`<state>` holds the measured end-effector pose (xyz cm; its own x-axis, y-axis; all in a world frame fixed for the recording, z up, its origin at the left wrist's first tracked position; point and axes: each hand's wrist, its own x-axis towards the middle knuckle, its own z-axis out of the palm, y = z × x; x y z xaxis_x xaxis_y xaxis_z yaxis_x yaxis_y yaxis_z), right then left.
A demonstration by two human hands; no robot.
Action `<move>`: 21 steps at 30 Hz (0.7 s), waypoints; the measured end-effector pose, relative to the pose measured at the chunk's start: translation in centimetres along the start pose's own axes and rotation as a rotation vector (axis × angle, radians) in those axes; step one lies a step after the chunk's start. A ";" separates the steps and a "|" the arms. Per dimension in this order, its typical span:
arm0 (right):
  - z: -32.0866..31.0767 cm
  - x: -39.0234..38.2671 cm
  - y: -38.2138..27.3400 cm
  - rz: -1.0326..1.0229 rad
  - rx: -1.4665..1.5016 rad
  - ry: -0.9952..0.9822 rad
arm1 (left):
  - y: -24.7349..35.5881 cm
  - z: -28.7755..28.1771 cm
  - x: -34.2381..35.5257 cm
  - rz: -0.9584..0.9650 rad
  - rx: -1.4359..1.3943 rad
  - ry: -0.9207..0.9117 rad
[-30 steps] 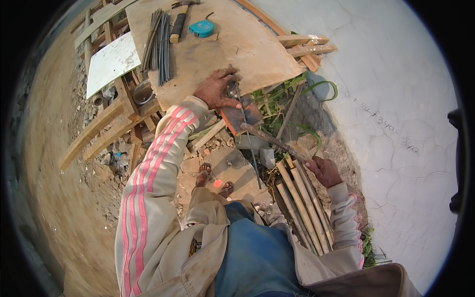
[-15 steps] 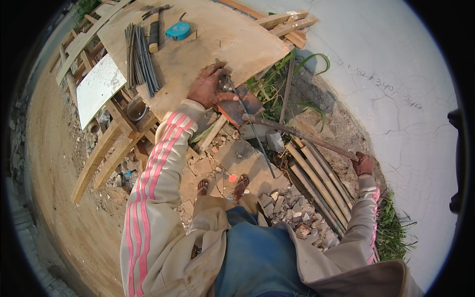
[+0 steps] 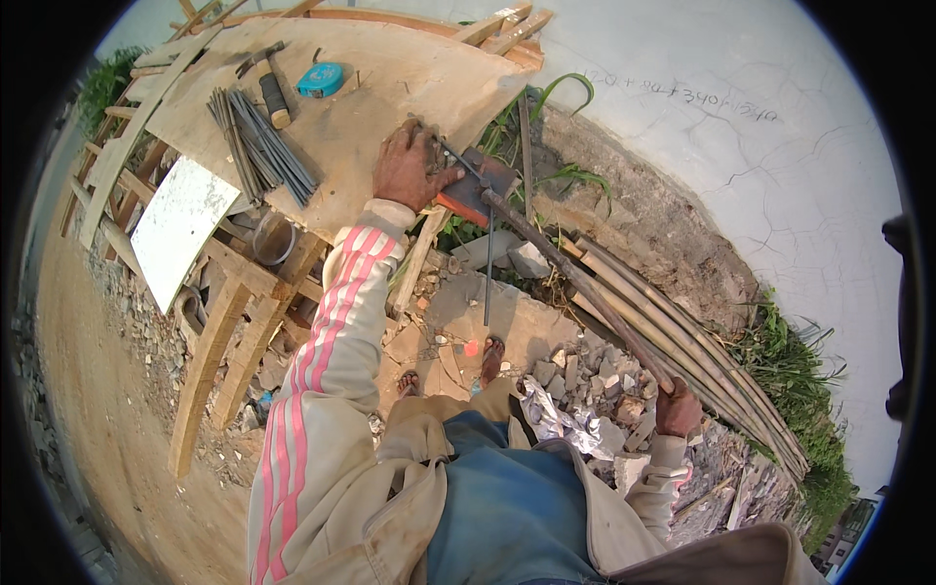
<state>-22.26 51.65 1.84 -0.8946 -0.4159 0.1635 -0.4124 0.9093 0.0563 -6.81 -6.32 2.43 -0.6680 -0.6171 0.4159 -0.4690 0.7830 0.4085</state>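
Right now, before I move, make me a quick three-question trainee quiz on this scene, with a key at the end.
1. Which hand grips the near end of the long brown bar?
2. Which lies nearest the blue tape measure: A, bamboo poles; B, hammer; C, white panel?
3. True or false: the hammer lies underneath the white panel.

Key:
1. The right hand.
2. B.
3. False; it lies on the wooden board.

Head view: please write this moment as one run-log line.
left hand: spread by thin grey metal rod; right hand: gripping long brown bar; bar end: at rod; tan flat board: blue tape measure, black-gripped hammer
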 end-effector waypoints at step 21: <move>-6.5 -25.1 -19.4 0.324 0.185 -0.159 | -0.9 -3.0 -13.3 -0.486 -1.358 -0.801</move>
<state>9.30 44.58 3.05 -0.9928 -0.1190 -0.0118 -0.1157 0.9813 -0.1541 4.24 0.99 -1.03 -0.9308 -0.2370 -0.2784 -0.1814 -0.3619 0.9144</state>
